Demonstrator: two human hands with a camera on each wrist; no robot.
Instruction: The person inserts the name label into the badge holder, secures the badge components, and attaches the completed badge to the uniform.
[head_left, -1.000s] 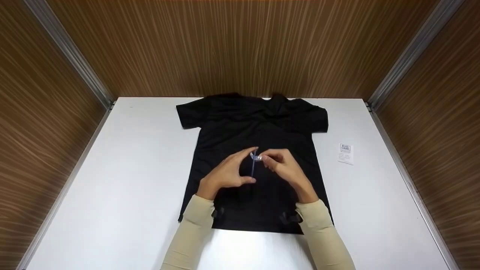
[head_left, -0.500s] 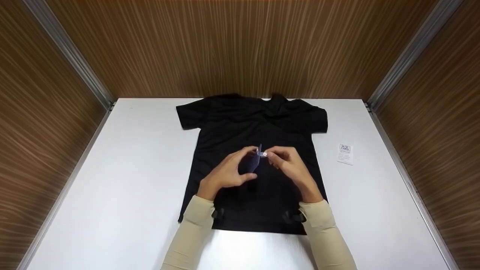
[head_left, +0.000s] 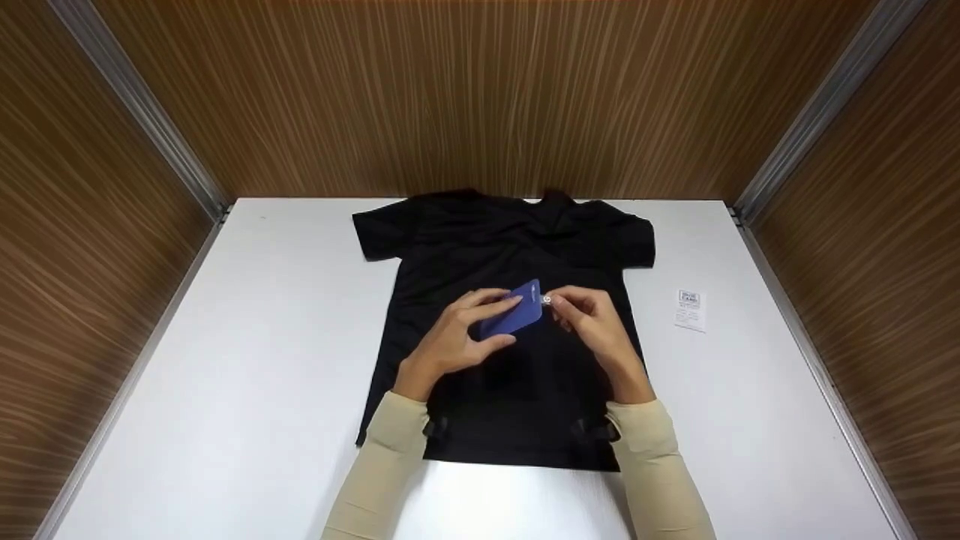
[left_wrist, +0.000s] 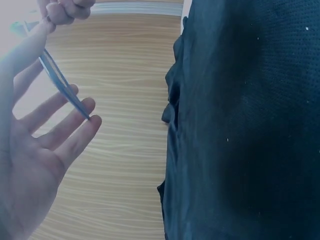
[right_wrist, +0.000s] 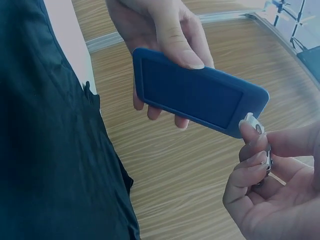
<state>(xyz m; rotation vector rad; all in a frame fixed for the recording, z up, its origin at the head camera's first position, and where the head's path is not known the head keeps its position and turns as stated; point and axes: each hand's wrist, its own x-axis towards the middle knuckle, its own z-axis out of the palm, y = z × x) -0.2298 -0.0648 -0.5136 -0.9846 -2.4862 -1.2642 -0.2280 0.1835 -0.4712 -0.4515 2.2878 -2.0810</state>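
Note:
A blue badge holder (head_left: pixel 526 309) is raised over a black short-sleeved T-shirt (head_left: pixel 517 405) laid flat. My left hand (head_left: pixel 456 330) grips it by its edges, thumb on one side and fingers on the other. In the right wrist view the badge holder (right_wrist: pixel 190 92) turns its recessed, framed face to the camera. Its end carries a short clear strap (right_wrist: pixel 255 124) with a snap button. My right hand (head_left: pixel 596 328) pinches this strap between thumb and forefinger. A small metal clip (right_wrist: pixel 269 160) lies among the curled fingers, partly hidden.
On the white table (head_left: pixel 247 352), right of the shirt, lies a white printed card (head_left: pixel 690 310). Wood-grain panels (head_left: pixel 480 97) enclose the table at the back and both sides.
The badge holder has turned from edge-on to show its blue flat side in the head view. My right hand has shifted slightly right and away with the strap. The shirt and card stay put.

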